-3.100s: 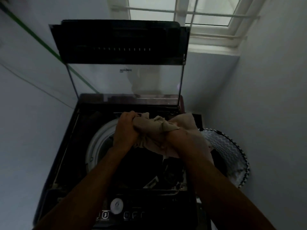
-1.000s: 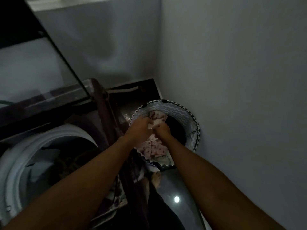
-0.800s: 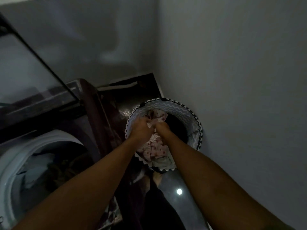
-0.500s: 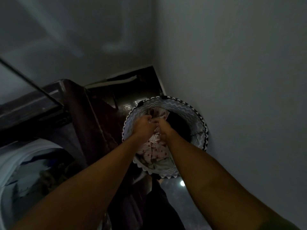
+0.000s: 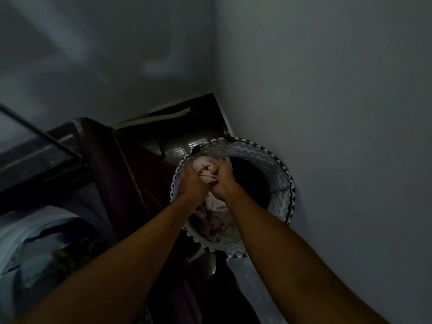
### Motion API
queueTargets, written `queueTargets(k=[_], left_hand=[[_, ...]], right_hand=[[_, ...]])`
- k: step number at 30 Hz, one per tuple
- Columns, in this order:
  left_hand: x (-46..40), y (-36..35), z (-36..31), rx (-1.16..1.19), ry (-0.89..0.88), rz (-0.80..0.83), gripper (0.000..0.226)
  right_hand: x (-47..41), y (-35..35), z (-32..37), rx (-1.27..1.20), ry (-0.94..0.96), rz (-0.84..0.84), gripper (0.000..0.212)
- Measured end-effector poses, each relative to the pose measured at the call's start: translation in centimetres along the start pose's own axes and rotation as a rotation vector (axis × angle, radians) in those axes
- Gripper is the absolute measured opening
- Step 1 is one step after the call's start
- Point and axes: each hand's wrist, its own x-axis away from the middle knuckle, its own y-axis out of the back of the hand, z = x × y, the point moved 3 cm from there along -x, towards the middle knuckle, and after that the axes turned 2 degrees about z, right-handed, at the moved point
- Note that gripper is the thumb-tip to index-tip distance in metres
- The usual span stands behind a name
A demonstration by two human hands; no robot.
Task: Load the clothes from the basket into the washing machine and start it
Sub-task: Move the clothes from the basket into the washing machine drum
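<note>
Both hands, left hand (image 5: 192, 183) and right hand (image 5: 223, 180), bunch a pale spotted garment (image 5: 207, 173) over the basket (image 5: 284, 183), fingers clamped on cloth (soft, light, likely to trail), beside the washing machine (image 5: 35, 242); gathering its middle looks best.

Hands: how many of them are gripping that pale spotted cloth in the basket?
2. The left hand and right hand both grip the spotted cloth, side by side over the basket. More clothes lie below; some may be hidden.
</note>
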Motion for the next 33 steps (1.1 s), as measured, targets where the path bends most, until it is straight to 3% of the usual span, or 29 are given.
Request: queueTargets(k=[3, 5, 6, 10, 15, 20, 23, 25, 27, 29, 31, 33], left_hand=[[0.8, 0.8, -0.2, 0.092, 0.043, 0.052, 0.115], [1.5, 1.2, -0.5, 0.167, 0.002, 0.058, 0.119], [1.9, 1.5, -0.7, 0.190, -0.027, 0.051, 0.115], [3.5, 2.8, -1.7, 0.496, -0.124, 0.133, 0.072], [6.0, 5.1, -2.4, 0.419, -0.209, -0.010, 0.058], [8.6, 8.7, -4.0, 0.262, -0.398, -0.189, 0.037], [10.1, 10.4, -5.0, 0.201, -0.456, -0.232, 0.032], [11.2, 11.4, -5.2, 0.252, -0.418, -0.230, 0.034], [12.7, 12.6, -5.2, 0.353, -0.402, -0.227, 0.044], [13.9, 13.9, -5.3, 0.411, -0.464, -0.226, 0.053], [15.0, 15.7, -5.2, 0.387, -0.511, -0.242, 0.057], [15.8, 17.4, -4.8, 0.308, -0.562, -0.287, 0.058]], right_hand=[[2.0, -1.5, 0.7, -0.033, 0.002, 0.139, 0.055], [3.2, -2.4, 1.3, -0.003, 0.027, 0.174, 0.021], [3.8, -2.6, 1.7, 0.009, 0.044, 0.198, 0.008], [6.4, -2.3, 3.1, 0.069, 0.050, 0.278, 0.012], [8.4, -2.2, 4.3, 0.157, 0.167, 0.271, 0.030], [11.4, -1.6, 3.8, 0.709, 0.319, 0.240, 0.037], [13.3, -1.5, 2.7, 0.987, 0.301, 0.288, 0.073], [15.0, -2.6, 2.2, 1.100, 0.387, 0.336, 0.098], [16.6, -4.3, 1.5, 1.247, 0.499, 0.315, 0.103], [17.0, -5.5, 1.2, 1.396, 0.629, 0.225, 0.084], [18.0, -6.9, 0.6, 1.385, 0.748, 0.172, 0.049], [19.4, -8.7, 0.2, 1.315, 0.777, 0.145, 0.041]])
